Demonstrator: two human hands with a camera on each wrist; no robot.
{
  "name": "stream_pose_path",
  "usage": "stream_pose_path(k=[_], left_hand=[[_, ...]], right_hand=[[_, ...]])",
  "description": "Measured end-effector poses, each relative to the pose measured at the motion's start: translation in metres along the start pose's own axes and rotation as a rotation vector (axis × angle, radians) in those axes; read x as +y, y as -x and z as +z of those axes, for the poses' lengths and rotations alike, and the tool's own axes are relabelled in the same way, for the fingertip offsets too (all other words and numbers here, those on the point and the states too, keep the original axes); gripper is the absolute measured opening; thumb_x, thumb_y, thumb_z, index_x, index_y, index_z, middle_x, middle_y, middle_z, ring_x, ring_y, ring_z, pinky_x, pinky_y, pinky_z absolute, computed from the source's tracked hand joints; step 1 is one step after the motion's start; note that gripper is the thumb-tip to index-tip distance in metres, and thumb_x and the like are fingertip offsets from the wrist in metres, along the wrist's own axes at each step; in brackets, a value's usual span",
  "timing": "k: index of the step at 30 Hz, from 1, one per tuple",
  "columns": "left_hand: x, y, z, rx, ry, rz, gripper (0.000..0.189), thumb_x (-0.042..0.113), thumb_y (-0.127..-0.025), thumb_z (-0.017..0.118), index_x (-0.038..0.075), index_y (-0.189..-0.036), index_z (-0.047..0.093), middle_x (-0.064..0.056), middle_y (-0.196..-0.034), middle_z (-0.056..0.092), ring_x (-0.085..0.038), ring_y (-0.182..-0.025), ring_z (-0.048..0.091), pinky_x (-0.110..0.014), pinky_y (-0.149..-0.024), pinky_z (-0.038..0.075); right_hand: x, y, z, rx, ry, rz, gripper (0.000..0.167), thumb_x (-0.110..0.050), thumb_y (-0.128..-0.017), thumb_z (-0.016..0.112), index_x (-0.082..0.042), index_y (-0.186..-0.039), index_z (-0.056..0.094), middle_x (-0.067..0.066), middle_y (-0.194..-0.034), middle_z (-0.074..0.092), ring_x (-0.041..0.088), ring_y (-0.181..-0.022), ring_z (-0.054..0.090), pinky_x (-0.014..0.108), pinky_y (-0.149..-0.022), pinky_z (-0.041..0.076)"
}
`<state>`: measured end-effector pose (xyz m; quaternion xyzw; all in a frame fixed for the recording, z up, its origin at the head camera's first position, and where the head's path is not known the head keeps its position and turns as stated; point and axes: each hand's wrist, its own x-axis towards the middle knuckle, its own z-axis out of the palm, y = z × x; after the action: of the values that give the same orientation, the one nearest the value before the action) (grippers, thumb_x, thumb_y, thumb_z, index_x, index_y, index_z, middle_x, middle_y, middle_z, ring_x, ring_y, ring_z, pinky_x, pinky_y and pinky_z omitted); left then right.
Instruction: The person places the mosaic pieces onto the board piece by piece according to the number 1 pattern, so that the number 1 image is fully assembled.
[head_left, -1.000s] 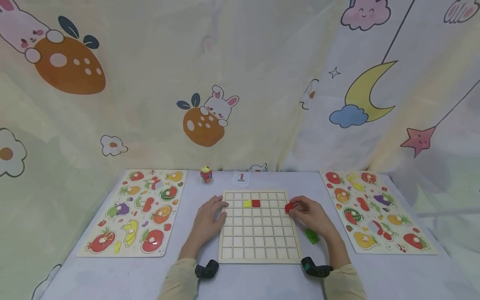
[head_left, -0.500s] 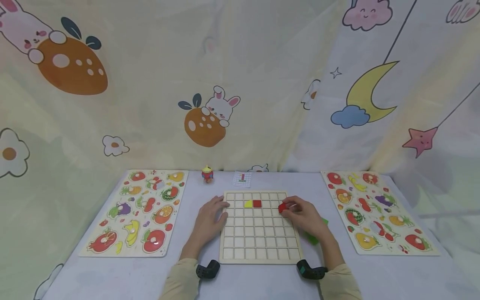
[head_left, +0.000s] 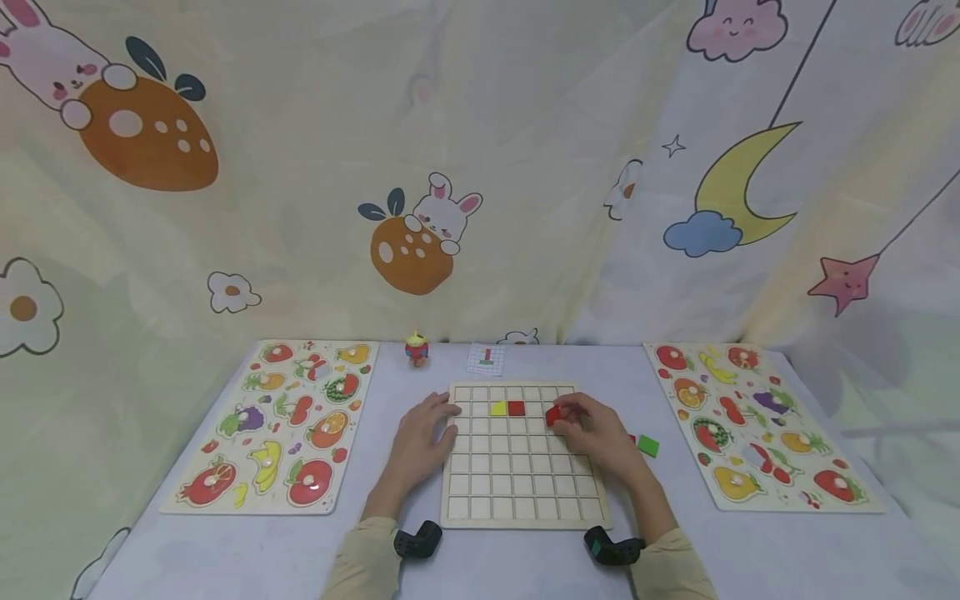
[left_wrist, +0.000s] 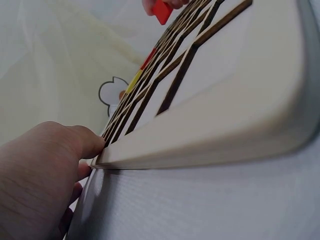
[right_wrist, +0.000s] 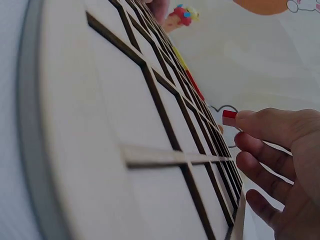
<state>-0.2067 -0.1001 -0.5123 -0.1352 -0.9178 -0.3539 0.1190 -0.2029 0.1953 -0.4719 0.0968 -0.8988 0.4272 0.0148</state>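
Note:
A pale wooden grid board (head_left: 500, 463) lies on the white cloth, with a yellow piece (head_left: 498, 408) and a red square tile (head_left: 516, 408) side by side in its second row. Along its upper left edge rests my left hand (head_left: 420, 437), thumb at the rim in the left wrist view and fingers loosely extended. My right hand (head_left: 600, 429) pinches another red tile (head_left: 552, 416) between thumb and forefinger over the board's right side. In the right wrist view this held red tile (right_wrist: 229, 118) shows at the fingertips, above the grid, the other fingers loosely bent.
A green tile (head_left: 648, 446) lies right of the board, beside a red piece mostly hidden behind the right hand. Fruit puzzle boards stand at left (head_left: 238, 379) and right (head_left: 678, 385). Behind the grid are a small toy figure (head_left: 416, 350) and a printed grid card (head_left: 495, 367).
My right hand has moved left with the red tile, from the board's right edge to over its cells. The green tile has come into view beside the arm. My left hand stays put.

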Motion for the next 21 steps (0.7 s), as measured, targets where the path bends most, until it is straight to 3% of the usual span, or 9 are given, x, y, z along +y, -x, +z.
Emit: stream_pose_path(k=[11,21], left_hand=[[0.001,0.000,0.000,-0.013,0.002,-0.013,0.024,0.021,-0.088,0.063,0.020,-0.113,0.064,-0.005,-0.140,0.052,-0.027,-0.138,0.039,-0.052,-0.113,0.029],[0.002,0.000,-0.001,-0.008,-0.003,-0.005,0.024,0.021,-0.089,0.062,0.019,-0.113,0.064,-0.005,-0.140,0.052,-0.028,-0.137,0.039,-0.052,-0.113,0.029]], right_hand=[[-0.008,-0.001,0.013,-0.034,-0.016,-0.028,0.034,-0.024,-0.085,0.070,-0.015,-0.117,0.060,-0.004,-0.099,0.063,0.012,-0.091,0.058,0.027,-0.086,0.051],[-0.015,-0.003,0.026,-0.042,0.023,-0.054,0.033,-0.020,-0.086,0.069,-0.015,-0.117,0.061,-0.005,-0.095,0.062,0.011,-0.085,0.056,0.020,-0.075,0.050]])
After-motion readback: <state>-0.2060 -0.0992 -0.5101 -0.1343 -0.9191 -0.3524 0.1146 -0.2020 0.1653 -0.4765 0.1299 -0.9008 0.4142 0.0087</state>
